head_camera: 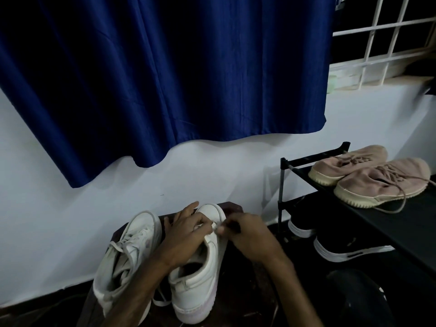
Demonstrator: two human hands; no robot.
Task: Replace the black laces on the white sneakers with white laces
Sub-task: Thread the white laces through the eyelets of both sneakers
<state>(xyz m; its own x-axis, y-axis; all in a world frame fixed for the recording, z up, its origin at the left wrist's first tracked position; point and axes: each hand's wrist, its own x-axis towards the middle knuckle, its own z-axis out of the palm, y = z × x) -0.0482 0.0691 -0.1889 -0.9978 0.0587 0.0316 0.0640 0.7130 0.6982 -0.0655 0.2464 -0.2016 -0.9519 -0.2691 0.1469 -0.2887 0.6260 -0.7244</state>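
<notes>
Our left hand and right hand pinched the white lace atop one sneaker — its toe at the stool's far edge, laced sneaker beside.

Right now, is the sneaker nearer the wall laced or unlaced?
Laced: white lace criss-crosses the front of the sneaker, with one end trailing loose near the heel.

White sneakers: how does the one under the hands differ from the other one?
The free sneaker is untouched; the held sneaker has the left hand and right hand on it. The free sneaker shows white laces crossed up its tongue, ends loose; the held sneaker shows only a white lace bit pinched between both hands near its toe. Both are white, toes toward the wall.
</notes>
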